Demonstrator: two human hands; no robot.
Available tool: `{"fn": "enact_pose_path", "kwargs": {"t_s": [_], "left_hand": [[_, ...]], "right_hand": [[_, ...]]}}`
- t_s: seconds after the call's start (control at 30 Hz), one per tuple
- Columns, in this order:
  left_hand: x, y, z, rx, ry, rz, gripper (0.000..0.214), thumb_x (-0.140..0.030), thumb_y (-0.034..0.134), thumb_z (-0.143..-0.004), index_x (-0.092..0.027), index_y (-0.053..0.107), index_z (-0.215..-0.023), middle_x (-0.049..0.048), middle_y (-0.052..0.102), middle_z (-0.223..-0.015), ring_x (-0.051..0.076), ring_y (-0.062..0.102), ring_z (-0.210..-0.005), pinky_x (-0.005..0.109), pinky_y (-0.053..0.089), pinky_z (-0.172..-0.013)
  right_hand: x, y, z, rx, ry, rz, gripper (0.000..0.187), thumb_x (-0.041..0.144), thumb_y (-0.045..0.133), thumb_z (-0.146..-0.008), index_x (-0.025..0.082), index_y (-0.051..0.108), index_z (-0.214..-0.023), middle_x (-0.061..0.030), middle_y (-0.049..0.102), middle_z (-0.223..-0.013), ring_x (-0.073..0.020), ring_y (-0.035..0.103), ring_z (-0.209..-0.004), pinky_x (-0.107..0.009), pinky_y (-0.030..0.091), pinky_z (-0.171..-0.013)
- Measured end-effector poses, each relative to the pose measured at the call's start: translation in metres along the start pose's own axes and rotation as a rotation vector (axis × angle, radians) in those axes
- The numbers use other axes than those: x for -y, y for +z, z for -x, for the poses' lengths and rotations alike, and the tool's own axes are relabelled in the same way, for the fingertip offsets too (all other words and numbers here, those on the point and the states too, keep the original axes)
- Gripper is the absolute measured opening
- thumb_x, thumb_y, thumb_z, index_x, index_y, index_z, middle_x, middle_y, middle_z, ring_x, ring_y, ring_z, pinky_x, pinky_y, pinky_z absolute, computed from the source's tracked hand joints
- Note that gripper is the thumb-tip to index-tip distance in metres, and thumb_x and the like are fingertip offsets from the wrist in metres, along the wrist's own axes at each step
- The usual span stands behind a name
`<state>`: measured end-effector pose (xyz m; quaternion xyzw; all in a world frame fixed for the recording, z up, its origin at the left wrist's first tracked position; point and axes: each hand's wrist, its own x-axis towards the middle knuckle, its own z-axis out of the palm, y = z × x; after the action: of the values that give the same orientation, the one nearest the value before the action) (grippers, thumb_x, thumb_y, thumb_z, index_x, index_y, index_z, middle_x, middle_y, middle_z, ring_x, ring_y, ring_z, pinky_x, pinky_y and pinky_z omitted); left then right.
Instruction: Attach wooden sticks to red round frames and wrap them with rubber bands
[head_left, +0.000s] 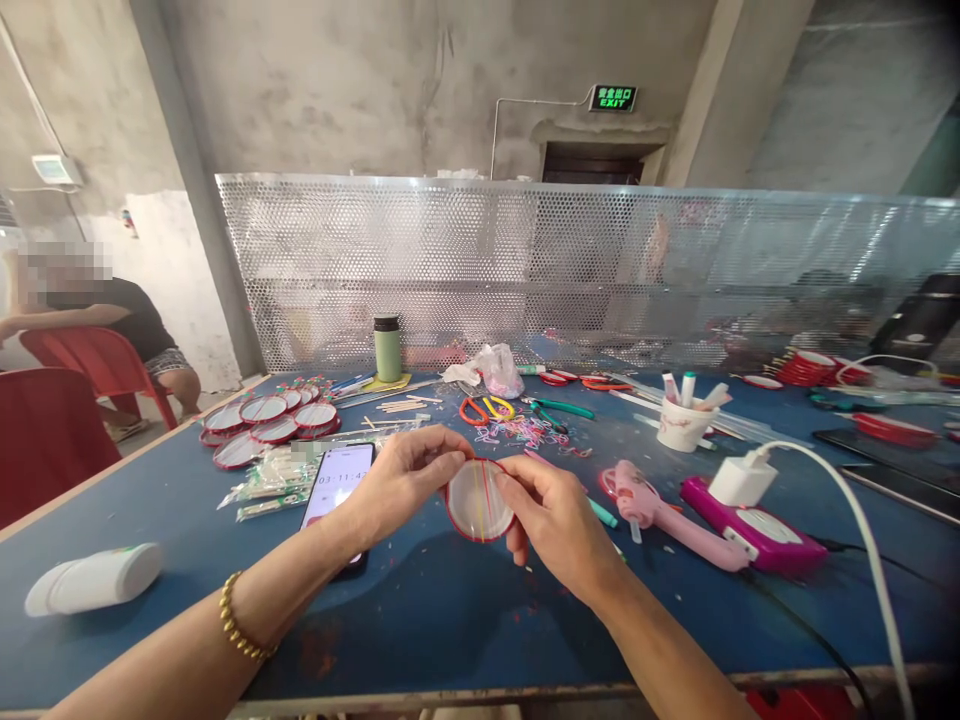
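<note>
Between my two hands, above the blue table, is a small round disc (466,505) with a red rim and a pale, see-through face. A yellow line and a red line run down across it. My left hand (409,480) pinches its upper left edge between thumb and fingers. On the right edge, my right hand (551,510) grips it with the thumb on the face and fingers behind. A phone (341,475) showing a timer lies beside my left wrist. Loose coloured bands (517,432) are scattered beyond the disc.
Red-rimmed discs (274,428) are piled at the left. A white bottle (94,580) lies on its side. At the right are a pink glue gun (667,520), a magenta power strip (780,535) and a cup of pens (684,425). Scissors (487,408) lie mid-table, before a perforated screen (420,260).
</note>
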<state>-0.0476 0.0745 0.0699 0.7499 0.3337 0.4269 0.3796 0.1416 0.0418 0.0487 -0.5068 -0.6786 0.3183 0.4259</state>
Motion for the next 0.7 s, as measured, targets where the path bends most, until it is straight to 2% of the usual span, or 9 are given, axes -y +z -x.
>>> {"fn": "enact_pose_path", "kwargs": {"t_s": [0.2, 0.5, 0.7], "left_hand": [[0.0066, 0.0004, 0.0005, 0.01, 0.029, -0.005, 0.017, -0.025, 0.058, -0.085, -0.014, 0.065, -0.096, 0.0018, 0.065, -0.079, 0.011, 0.054, -0.067, 0.023, 0.041, -0.061], [0.0066, 0.0004, -0.0001, -0.047, 0.053, -0.07, 0.011, -0.019, 0.057, -0.079, -0.015, 0.064, -0.087, -0.0028, 0.057, -0.067, 0.008, 0.047, -0.058, 0.02, 0.036, -0.054], [0.0067, 0.0009, -0.0008, -0.035, 0.045, -0.037, 0.011, -0.018, 0.056, -0.078, -0.015, 0.062, -0.087, -0.0031, 0.056, -0.067, 0.008, 0.045, -0.058, 0.02, 0.035, -0.054]], "right_hand": [[-0.0005, -0.0007, 0.0008, 0.007, 0.003, -0.035, 0.036, 0.044, 0.048, -0.094, 0.017, 0.068, -0.105, 0.0049, 0.056, -0.046, -0.0118, 0.054, -0.035, -0.018, 0.041, -0.036], [-0.0031, 0.0004, 0.0004, 0.024, -0.007, -0.075, 0.036, 0.041, 0.049, -0.093, 0.015, 0.07, -0.106, 0.0048, 0.057, -0.045, -0.0124, 0.056, -0.034, -0.019, 0.041, -0.035], [-0.0033, 0.0003, 0.0002, 0.025, -0.009, -0.073, 0.036, 0.041, 0.048, -0.094, 0.015, 0.07, -0.107, 0.0046, 0.058, -0.045, -0.0122, 0.056, -0.035, -0.018, 0.041, -0.036]]}}
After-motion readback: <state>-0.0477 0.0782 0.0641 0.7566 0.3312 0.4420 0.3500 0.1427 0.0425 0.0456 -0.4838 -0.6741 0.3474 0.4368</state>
